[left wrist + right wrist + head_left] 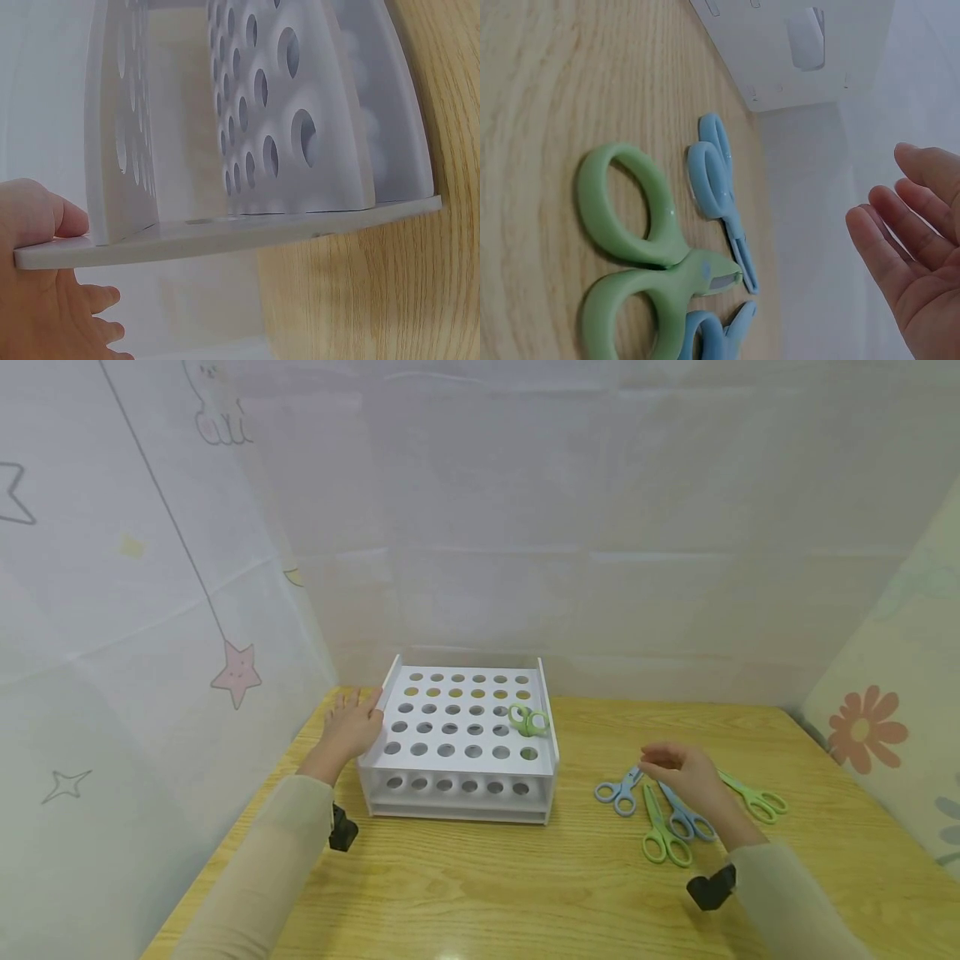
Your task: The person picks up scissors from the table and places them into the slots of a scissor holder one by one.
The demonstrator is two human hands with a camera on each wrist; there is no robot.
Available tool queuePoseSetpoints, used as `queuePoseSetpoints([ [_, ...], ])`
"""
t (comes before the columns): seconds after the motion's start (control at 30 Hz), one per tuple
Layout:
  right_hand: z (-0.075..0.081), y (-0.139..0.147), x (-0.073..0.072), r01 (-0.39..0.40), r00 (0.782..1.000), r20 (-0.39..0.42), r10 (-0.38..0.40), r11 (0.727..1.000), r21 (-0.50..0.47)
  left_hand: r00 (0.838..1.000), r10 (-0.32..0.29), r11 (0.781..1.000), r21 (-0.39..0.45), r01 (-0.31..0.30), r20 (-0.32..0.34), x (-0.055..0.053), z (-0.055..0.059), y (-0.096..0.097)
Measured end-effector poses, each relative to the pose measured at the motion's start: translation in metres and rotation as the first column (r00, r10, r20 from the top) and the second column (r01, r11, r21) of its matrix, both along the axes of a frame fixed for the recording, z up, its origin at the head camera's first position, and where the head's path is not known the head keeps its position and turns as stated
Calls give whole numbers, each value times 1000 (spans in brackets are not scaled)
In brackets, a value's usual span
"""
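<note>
I cannot see the blades of the green scissors (527, 727) in the rack (459, 763); its top hides them. Left wrist view: left edge cuts my left hand (34, 292), top edge the rack. Right wrist view: right edge crops my right hand (928, 262), bottom edge the nearest scissors (694, 277).
</note>
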State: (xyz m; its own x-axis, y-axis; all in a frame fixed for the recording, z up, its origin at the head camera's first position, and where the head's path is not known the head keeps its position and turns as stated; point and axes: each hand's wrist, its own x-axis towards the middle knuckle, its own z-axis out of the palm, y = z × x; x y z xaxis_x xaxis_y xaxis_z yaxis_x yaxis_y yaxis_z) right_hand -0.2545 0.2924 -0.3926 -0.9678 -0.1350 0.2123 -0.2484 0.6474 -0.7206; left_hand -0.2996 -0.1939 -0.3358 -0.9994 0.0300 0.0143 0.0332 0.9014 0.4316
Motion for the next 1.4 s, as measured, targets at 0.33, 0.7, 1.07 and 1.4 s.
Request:
queuePoseSetpoints([
  [0.33,-11,2,3,-4,1000,30,3,1000,29,1000,2,1000,-13,-2,-7,0,0,0],
  [0.7,-24,4,5,-31,998,59,31,1000,3,1000,6,1000,-13,-6,5,0,0,0],
  [1.07,-33,1,6,-54,995,84,51,998,40,1000,7,1000,-7,-7,10,-1,0,1],
  [1.4,-41,1,3,-71,993,97,65,995,65,1000,5,1000,-9,-5,-16,1,2,2],
])
